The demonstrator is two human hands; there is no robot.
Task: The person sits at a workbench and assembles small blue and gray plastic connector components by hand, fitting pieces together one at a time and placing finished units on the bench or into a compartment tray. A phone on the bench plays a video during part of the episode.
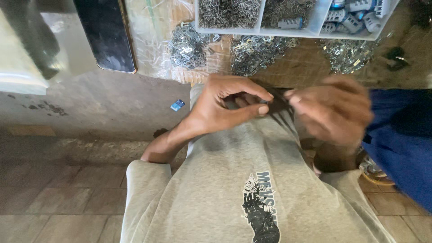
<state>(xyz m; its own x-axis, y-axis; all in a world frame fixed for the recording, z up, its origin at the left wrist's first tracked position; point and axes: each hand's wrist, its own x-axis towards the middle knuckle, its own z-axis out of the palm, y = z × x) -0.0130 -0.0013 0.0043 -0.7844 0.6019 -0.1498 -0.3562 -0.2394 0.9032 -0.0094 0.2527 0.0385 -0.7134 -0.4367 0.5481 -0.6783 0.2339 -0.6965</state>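
While the left hand point(220, 105) pinches a small part point(264, 101), the right hand point(330, 108) hovers beside.

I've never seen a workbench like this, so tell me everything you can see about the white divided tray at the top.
The white tray sits at the far edge of the bench, cut off by the top of the picture. It looks like plastic, with thin upright walls splitting it into three visible compartments. The two on the left hold heaps of small grey metal pieces; the right one holds chunkier grey-blue parts. Loose piles of shiny metal bits lie on the bench against its near wall. Neither hand touches it.
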